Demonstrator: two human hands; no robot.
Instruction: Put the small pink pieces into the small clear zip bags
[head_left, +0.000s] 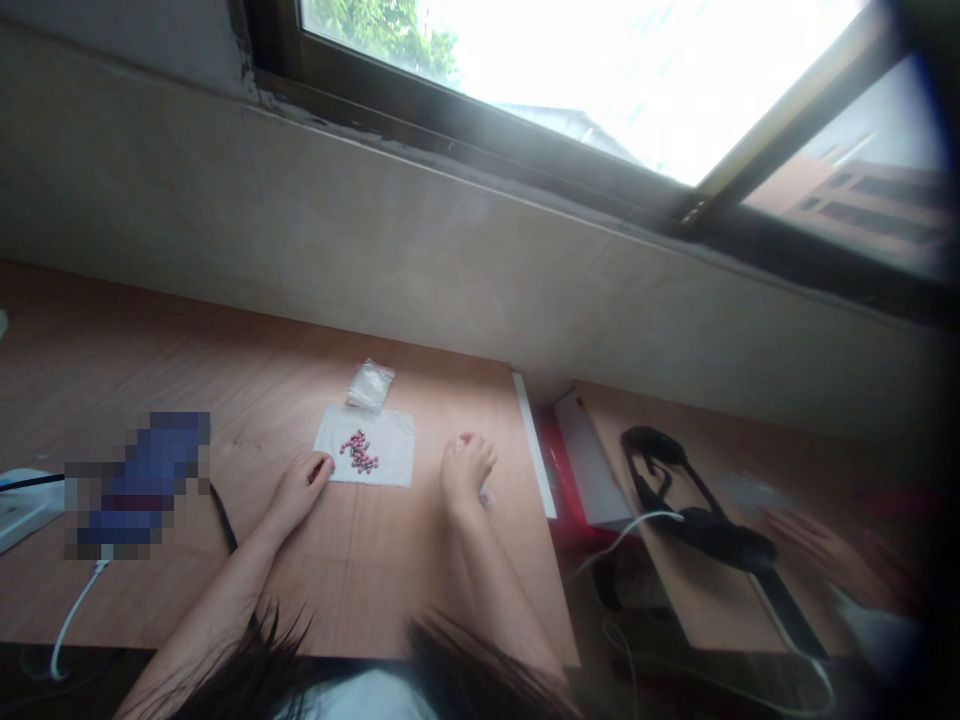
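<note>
A white sheet of paper or tissue (397, 462) lies on the wooden table, with a small heap of pink and dark green beads or similar bits (360, 455) on its middle. At the sheet's lower left edge rests my left hand (301, 490), its fingers curled closed; whatever may be in them is hidden. To the right of the sheet, my right hand (466, 475) is closed around a clear, crinkly plastic bag (487, 496), of which only small parts show beside the fingers. Another clear plastic bag with whitish contents (370, 385) lies just beyond the sheet.
A blurred-out blue device (146, 480) with a white cable lies at the left, beside a white power strip (30, 505). On a separate table at the right are a black strap-like headset (697, 530) and another person's hand (810, 535). A wall and window stand behind.
</note>
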